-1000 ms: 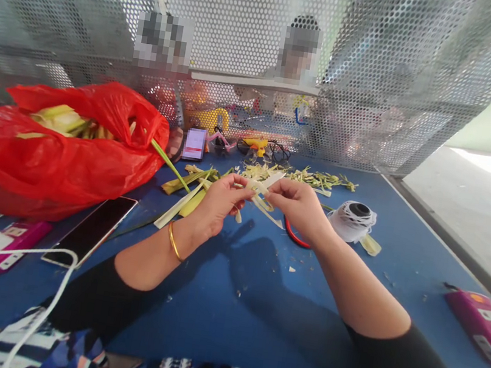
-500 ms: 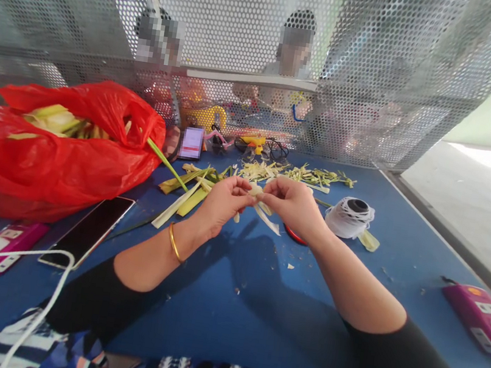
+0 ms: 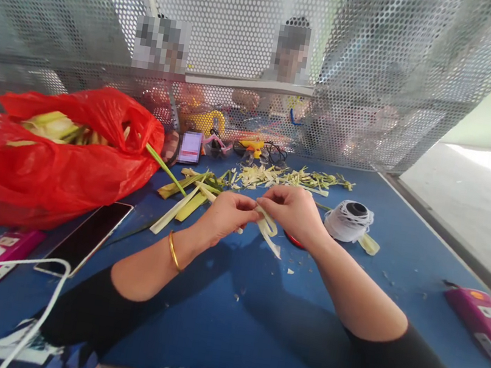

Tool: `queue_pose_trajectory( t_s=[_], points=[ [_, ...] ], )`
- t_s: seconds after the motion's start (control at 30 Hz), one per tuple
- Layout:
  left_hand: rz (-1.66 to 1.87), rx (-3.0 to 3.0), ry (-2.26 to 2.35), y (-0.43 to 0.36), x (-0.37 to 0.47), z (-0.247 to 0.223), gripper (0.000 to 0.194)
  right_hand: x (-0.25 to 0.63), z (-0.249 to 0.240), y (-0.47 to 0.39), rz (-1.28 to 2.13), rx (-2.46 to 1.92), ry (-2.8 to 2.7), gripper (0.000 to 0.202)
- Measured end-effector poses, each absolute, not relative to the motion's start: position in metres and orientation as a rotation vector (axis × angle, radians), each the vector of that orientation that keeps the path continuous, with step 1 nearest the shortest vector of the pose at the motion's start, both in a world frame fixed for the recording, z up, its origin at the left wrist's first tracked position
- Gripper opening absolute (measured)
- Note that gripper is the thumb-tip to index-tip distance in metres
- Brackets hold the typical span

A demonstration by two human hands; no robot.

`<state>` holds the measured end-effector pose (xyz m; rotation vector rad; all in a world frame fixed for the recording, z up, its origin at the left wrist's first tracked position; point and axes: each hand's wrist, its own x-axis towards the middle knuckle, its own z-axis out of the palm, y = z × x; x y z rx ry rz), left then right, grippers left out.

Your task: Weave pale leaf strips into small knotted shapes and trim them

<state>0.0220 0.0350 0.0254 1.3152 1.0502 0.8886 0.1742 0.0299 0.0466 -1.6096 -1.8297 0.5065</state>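
Observation:
My left hand, with a gold bangle on its wrist, pinches a pale leaf strip over the middle of the blue table. Close beside it, my right hand has its thumb and fingers closed on the same strip. The strip's loose ends hang down between and below the hands. Behind the hands lie pale green shreds, and longer leaf pieces spread to the left. A white spool of string stands right of my right hand. A red object is partly hidden by that hand.
A red plastic bag of leaves fills the left, beside a dark phone and a power strip with a white cable. Another power strip lies right. Behind a perforated metal screen are people.
Both hands have come slightly lower in the view. The strip between them now shows more of its length, with a looped part below the fingers.

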Motion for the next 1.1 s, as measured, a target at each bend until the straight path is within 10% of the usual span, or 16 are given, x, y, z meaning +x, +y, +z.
queue_pose_trajectory(
  t_s=[1.1],
  points=[
    [0.737,1.313,1.004,0.032,0.027,0.017,0.022,0.165,0.025,0.037,0.874,-1.161,-1.396,0.012]
  ],
)
